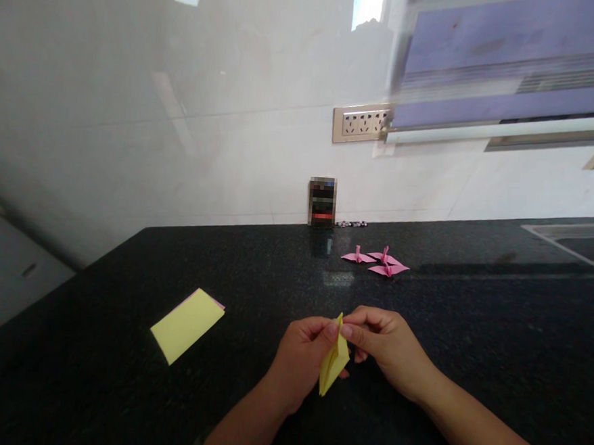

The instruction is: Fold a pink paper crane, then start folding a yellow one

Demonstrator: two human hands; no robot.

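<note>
A folded piece of yellow origami paper (335,362), long and diamond-like in shape, is held slightly tilted above the dark counter. My left hand (302,358) pinches its upper left side between thumb and fingers. At its top tip, the thumb and index finger of my right hand (387,347) are closed on the paper. Some of the fingers behind the paper are hidden. Beyond my hands, three small pink paper cranes (388,271) stand close together on the counter.
On the left lies a stack of yellow paper (188,327) with a pink edge showing underneath. A small dark box with a blurred front (322,202) leans at the wall beside a beaded strand (352,224). A socket panel (362,123) is on the wall; a sink edge (555,242) shows at right.
</note>
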